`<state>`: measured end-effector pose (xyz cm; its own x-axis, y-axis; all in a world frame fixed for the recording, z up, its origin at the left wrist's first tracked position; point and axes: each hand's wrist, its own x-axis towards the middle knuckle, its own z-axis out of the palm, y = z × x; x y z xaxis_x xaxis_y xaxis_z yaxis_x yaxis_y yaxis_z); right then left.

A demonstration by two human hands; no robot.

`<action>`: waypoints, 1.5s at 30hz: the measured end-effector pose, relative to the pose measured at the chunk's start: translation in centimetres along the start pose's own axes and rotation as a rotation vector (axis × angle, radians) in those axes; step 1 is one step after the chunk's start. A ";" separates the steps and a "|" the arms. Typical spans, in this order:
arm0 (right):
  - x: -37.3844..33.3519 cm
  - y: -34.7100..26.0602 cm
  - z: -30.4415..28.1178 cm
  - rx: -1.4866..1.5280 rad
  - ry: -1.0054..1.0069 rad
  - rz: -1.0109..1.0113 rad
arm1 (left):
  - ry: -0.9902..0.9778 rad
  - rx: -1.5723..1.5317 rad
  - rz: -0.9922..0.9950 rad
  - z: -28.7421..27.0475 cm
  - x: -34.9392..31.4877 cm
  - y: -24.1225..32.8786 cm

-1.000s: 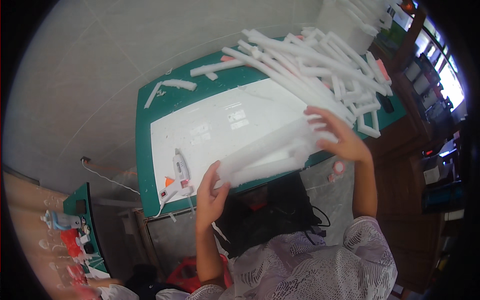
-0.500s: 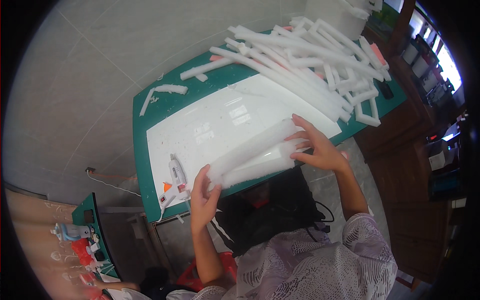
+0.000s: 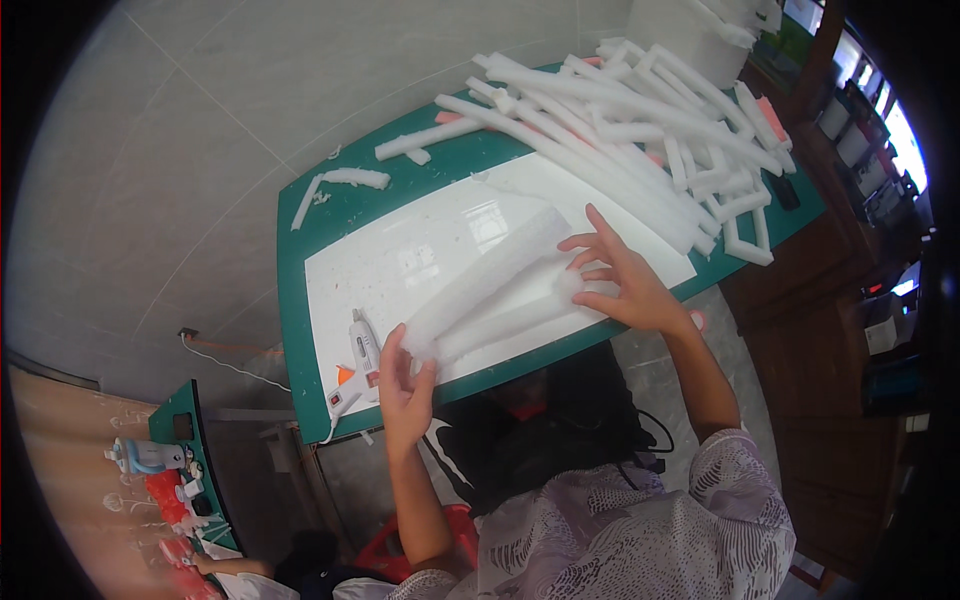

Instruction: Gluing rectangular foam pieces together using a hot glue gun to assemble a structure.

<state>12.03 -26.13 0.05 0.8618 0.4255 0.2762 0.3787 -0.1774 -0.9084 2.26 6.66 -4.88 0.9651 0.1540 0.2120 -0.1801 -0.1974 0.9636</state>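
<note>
Grey tiled flooring is showing around a green worktable (image 3: 300,300) with a white sheet (image 3: 400,270) lying across its middle. On that sheet a bundle of white foam rods (image 3: 495,290) is lying, several long pieces pressed side by side. Its long axis is running diagonally, from the near-left edge of the table up toward the far right, where it is pointing at a loose pile of foam sticks (image 3: 640,130) heaped on the table's far right corner.

The left hand (image 3: 405,385) is gripping the near-left end of the bundle, thumb and fingers curling up around the rod ends. The right hand (image 3: 625,280) is lying over the far-right end, fingers spread wide and pressing down on the foam rather than closing around it.

Just left of the left hand a white glue gun (image 3: 358,365) is resting on the sheet's near corner, its cord trailing off the table edge. Two short foam offcuts (image 3: 335,185) are lying apart on the green surface at the far left. A second, smaller green table (image 3: 185,440) with small bottles is standing at the lower left.
</note>
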 end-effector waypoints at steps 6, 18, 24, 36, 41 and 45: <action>0.3 0.6 0.3 -0.071 -0.042 0.016 | -0.032 0.050 -0.058 0.3 -0.5 0.4; 0.3 0.0 0.2 -0.088 -0.054 -0.041 | -0.059 0.019 -0.111 0.7 -1.0 1.6; 0.3 0.4 0.5 -0.038 -0.030 -0.078 | -0.056 -0.003 -0.138 0.5 -1.2 1.2; -0.3 0.6 1.1 -0.077 0.016 -0.111 | 0.056 0.047 -0.049 1.5 -1.4 1.3; -0.5 0.4 1.3 -0.060 0.009 -0.094 | 0.070 0.093 -0.040 1.5 -1.5 1.2; -0.6 0.4 1.3 -0.066 0.009 -0.088 | 0.093 0.095 -0.054 1.8 -1.5 1.4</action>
<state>11.22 -25.30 -0.85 0.8271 0.4340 0.3571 0.4743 -0.1981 -0.8578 0.91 4.41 -4.15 0.9501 0.2554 0.1789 -0.1054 -0.2768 0.9551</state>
